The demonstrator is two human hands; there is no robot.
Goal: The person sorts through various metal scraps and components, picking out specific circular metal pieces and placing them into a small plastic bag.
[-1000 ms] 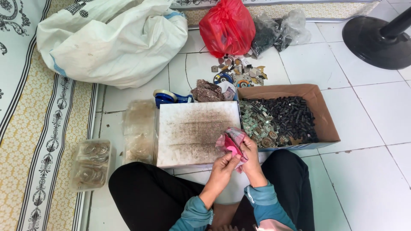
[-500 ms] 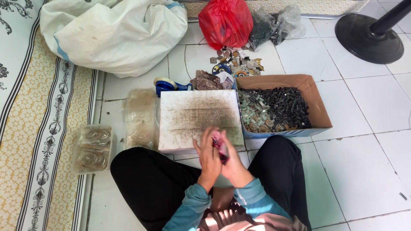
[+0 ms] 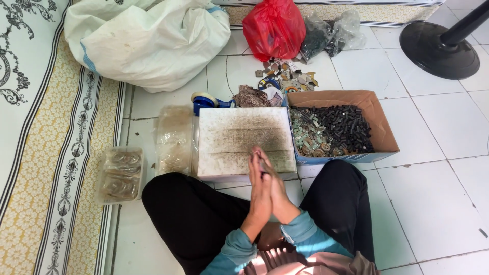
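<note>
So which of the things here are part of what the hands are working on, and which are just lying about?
In use:
left hand and right hand, pressed palm to palm
small dark piece between them, too hidden to identify
white board
cardboard box of small parts

Lying about:
white sack
red bag
tape dispenser
fan base

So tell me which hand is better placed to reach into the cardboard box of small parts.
Probably the right hand. Both palms are pressed together over the white board, but the cardboard box lies on the person's right side. The left hand would have to cross over.
</note>
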